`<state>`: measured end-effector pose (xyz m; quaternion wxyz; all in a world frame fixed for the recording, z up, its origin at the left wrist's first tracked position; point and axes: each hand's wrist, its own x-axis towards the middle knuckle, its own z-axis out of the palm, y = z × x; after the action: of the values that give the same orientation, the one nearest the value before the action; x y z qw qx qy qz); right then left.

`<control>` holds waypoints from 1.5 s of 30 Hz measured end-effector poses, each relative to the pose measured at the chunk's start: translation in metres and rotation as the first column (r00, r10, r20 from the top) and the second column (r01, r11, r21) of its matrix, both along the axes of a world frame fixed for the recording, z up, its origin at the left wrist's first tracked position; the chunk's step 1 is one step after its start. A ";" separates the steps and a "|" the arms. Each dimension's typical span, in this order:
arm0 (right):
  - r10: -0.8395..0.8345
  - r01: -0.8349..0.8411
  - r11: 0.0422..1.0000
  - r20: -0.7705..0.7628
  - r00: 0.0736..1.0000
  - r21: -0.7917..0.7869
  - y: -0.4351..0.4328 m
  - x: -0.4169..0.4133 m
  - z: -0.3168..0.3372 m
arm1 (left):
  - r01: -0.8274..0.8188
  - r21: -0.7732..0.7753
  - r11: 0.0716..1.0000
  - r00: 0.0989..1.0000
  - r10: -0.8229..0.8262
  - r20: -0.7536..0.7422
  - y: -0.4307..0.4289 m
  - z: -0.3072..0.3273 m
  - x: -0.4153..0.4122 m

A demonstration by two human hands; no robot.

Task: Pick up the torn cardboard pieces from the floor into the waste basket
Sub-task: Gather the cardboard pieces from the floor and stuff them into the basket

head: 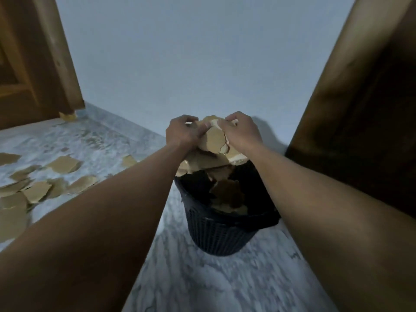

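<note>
While both arms reach forward, I see my left hand [182, 131] and my right hand [242, 134] with fingers curled round one bundle of torn brown cardboard pieces [213, 143], gripped between them just above the mouth of the round dark mesh waste basket [216, 233]. A few brown scraps [227, 197] lie inside the basket. Many loose cardboard pieces [38, 188] lie scattered on the grey-white marbled floor [202, 278] to the left, well apart from the basket, near a brown wooden door [33, 64].
</note>
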<state>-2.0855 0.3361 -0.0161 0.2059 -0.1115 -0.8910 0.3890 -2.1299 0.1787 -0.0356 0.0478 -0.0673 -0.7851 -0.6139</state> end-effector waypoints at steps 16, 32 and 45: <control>0.152 -0.162 0.985 0.142 0.978 0.059 -0.071 -0.044 -0.010 | -0.130 -0.320 0.939 0.991 0.110 -0.081 -0.102 -0.031 -0.008; 0.306 -0.373 0.925 0.437 0.846 0.074 -0.331 -0.156 -0.140 | -0.212 -0.605 0.768 0.954 0.297 0.043 -0.406 -0.182 -0.043; 0.056 -0.228 0.930 0.502 0.863 0.287 -0.346 -0.317 -0.262 | -0.218 -0.816 0.536 0.933 0.359 -0.013 -0.488 -0.292 -0.150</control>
<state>-2.4022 -0.0099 -0.2780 -0.0380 -0.1016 -0.9729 0.2044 -2.2795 -0.3095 -0.3281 0.0514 0.0970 -0.9779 -0.1778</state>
